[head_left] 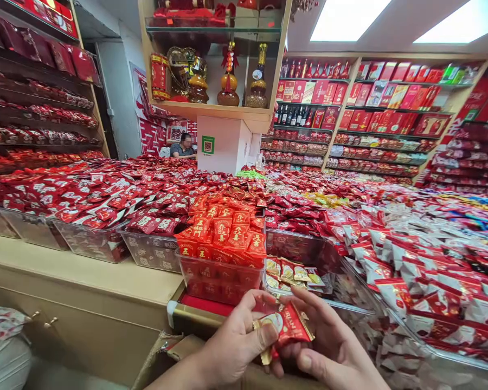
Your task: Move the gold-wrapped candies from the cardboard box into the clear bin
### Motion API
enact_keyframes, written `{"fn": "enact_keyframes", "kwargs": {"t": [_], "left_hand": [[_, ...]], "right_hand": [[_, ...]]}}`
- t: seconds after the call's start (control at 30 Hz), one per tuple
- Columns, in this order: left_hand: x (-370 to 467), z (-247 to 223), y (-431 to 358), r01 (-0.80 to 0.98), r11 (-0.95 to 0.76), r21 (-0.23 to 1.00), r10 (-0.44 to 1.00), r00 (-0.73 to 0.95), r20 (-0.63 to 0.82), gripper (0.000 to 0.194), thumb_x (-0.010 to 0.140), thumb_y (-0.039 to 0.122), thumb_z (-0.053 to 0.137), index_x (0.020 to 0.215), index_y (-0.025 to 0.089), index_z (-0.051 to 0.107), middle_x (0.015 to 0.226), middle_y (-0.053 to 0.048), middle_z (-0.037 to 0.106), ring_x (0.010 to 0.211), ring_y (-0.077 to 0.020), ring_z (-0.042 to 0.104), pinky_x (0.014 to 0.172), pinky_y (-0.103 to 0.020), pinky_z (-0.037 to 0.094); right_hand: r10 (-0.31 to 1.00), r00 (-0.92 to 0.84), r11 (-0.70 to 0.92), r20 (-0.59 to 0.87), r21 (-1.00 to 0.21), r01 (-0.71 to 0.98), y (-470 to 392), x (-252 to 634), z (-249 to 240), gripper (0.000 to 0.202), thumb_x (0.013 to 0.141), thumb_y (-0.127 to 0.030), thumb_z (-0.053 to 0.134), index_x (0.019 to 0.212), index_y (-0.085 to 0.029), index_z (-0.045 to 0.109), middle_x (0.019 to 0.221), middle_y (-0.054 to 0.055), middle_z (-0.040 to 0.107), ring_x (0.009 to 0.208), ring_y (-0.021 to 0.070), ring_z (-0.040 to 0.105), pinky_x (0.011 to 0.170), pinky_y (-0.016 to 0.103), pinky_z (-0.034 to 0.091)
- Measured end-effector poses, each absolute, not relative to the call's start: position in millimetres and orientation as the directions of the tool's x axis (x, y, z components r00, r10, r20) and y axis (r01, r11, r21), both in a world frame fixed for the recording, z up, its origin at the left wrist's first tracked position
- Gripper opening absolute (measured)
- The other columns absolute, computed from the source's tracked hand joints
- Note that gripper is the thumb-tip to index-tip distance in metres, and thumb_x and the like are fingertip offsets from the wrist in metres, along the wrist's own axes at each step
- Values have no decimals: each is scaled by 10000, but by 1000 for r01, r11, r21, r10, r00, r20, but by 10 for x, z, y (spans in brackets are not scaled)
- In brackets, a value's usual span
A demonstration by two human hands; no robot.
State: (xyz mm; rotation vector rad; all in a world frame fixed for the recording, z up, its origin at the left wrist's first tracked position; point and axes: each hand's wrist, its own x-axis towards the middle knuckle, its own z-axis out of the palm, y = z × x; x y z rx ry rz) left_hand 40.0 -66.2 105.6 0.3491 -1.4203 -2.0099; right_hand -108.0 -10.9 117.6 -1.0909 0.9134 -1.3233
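A small red and gold candy packet [288, 325] is held low in the head view, over an opened cardboard box [183, 346]. My left hand [239, 336] grips its left side, the thumb pressed on top. On the packet's right, my right hand [333, 341] is cupped with its fingers curved around the edge and its thumb apart. Just behind the hands stands a clear bin [223, 276] full of bright red packets. Beside it, a lower bin holds a few gold and white packets [288, 271].
Heaped bins of red-and-white packets [394, 298] rise close on the right. A cream counter edge [81, 271] runs along the left. Behind are a white pillar [219, 143], stocked shelves [309, 108] and a seated person [183, 146].
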Motion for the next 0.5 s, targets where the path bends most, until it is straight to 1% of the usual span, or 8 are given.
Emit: {"fn": "enact_keyframes", "kwargs": {"t": [0.03,0.1,0.17,0.23,0.27,0.33,0.4,0.5], "left_hand": [[410,1048,-662,342,-247,907,-617,-777,125,361,776,376,529,1024,196,339,760,-9,594,547,-70,547,492,-188,436],[429,1033,-660,296,-317,901,-598,-800,52,350,789,435,479,1007,199,337,661,16,577,482,-63,527,440,-158,383],[440,1022,-653,248,-338,908,-625,-781,-19,382,782,535,405,941,188,382,648,15,562,481,-65,529,418,-148,331],[438,1016,-640,201,-291,935,-662,-748,-45,493,741,628,350,901,170,439,728,-6,558,547,-80,556,420,-155,312],[430,1014,-631,179,-243,953,-684,-728,-37,517,707,640,399,899,164,463,756,-4,549,582,-83,559,438,-158,320],[405,1011,-607,122,-158,980,-703,-711,-25,485,640,556,576,895,149,505,758,7,539,632,-79,541,511,-169,368],[373,1007,-586,95,-134,987,-709,-705,-28,401,597,405,687,849,127,545,722,15,538,635,-74,512,582,-195,411],[344,999,-584,82,-151,985,-732,-679,-56,323,657,369,638,830,106,571,725,-18,582,559,-75,518,508,-199,405]], "right_hand": [[-993,82,-51,79,-950,307,-104,-1069,1188,620,574,-352,705,1121,-358,413,1043,13,550,631,121,567,605,291,455],[-992,105,-35,68,-957,287,-116,-1060,1190,551,591,-366,693,1085,-305,456,865,8,598,587,117,552,562,264,432],[-996,68,-41,58,-973,229,-145,-1070,1161,354,614,-385,673,900,-228,536,657,-14,573,552,108,518,536,237,404],[-997,-47,-67,60,-985,161,-175,-1090,1116,273,620,-401,665,732,-190,533,606,-22,539,545,93,476,524,219,381],[-992,-105,-80,67,-990,119,-186,-1101,1094,273,624,-409,658,678,-179,522,599,-23,524,545,88,455,516,212,370],[-983,-167,-86,79,-996,35,-199,-1122,1061,291,648,-432,630,624,-167,511,562,-28,490,520,77,409,482,204,341],[-984,-161,-75,74,-997,2,-206,-1137,1051,308,669,-449,603,602,-166,500,533,-34,466,496,74,390,463,204,329],[-993,-113,-47,41,-998,53,-216,-1139,1064,285,689,-452,583,702,-175,516,572,-31,503,500,78,421,480,210,359]]}}
